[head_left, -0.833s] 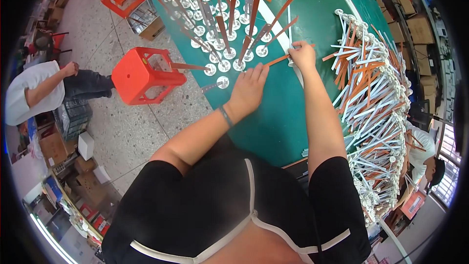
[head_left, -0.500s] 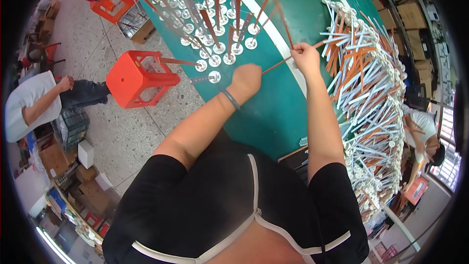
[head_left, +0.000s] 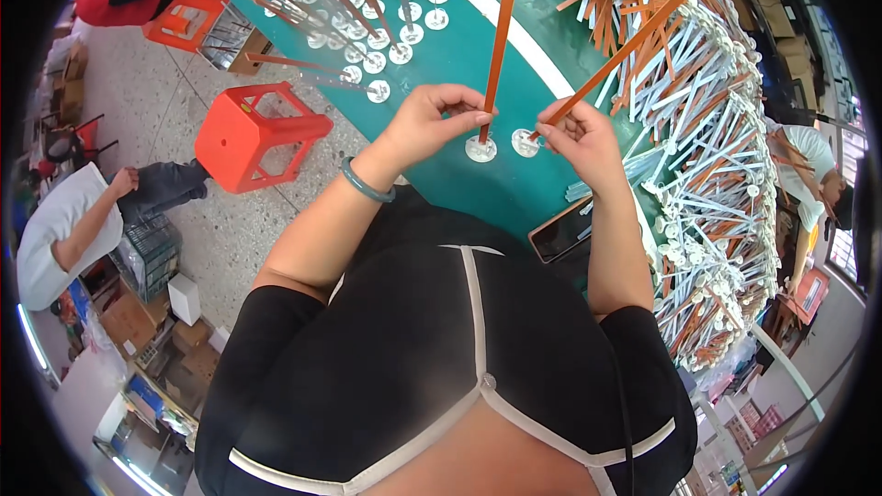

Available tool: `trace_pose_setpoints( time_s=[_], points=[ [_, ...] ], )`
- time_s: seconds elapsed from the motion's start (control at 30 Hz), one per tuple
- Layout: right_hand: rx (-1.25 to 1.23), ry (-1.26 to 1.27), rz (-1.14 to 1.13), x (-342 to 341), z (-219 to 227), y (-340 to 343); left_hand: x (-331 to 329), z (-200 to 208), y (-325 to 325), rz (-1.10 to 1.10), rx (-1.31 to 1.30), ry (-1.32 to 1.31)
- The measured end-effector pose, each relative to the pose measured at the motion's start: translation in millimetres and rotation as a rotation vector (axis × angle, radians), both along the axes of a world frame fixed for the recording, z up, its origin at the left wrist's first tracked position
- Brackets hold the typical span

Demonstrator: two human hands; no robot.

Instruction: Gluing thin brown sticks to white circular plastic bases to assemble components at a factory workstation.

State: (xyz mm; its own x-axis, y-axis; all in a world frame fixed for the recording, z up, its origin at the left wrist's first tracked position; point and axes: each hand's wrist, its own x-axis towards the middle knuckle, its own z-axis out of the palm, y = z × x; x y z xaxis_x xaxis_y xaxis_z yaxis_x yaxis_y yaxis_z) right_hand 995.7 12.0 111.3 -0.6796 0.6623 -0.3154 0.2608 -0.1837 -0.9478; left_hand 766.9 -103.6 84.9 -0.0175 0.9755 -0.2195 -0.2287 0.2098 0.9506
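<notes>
My left hand [head_left: 432, 124] pinches a long flat brown strip [head_left: 502, 46] low down, just above its round white base [head_left: 480, 150]. That strip stands nearly upright over the green tabletop. In my right hand [head_left: 583, 142] is a second brown strip [head_left: 634, 44], held between thumb and fingers near its lower end and tilted up to the right. A round white disc [head_left: 525, 142] sits at its foot. To the far left of my hands stand rows of brown and grey strips on round white bases [head_left: 400, 53]. Right of my hands lies a big heap of loose white and brown strips [head_left: 684, 156] with white discs.
A dark phone [head_left: 560, 234] lies at the near table edge. A red plastic stool [head_left: 243, 142] stands on the speckled floor to the left. People sit at both sides: one in a white shirt [head_left: 69, 230] at left, another [head_left: 808, 165] beyond the heap.
Both hands have turned and now hold separate strips by their lower ends; before, a low slanting strip ran between them. The view has shifted, and the phone shows more.
</notes>
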Motion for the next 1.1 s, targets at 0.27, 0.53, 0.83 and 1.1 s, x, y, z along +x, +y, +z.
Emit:
trace_pose_setpoints(
  time_s=[0.27, 0.53, 0.83, 1.1],
  points=[
    [0.073, 0.018, 0.104, -19.2, -3.6, -8.4, -1.0, 5.2, -22.6, 0.086, 0.075, 0.095],
    [0.274, -0.123, 0.08, -40.6, -50.0, -12.3, 8.7, -46.8, -38.1, 0.315, 0.154, 0.434],
    [0.571, -0.161, 0.034, -45.9, -137.2, -15.5, 11.3, -98.6, -37.7, 0.349, 0.203, 0.867],
    [0.617, -0.208, 0.021, -52.2, -135.0, -18.3, 9.6, -105.9, -32.9, 0.347, 0.037, 0.731]
  ],
)
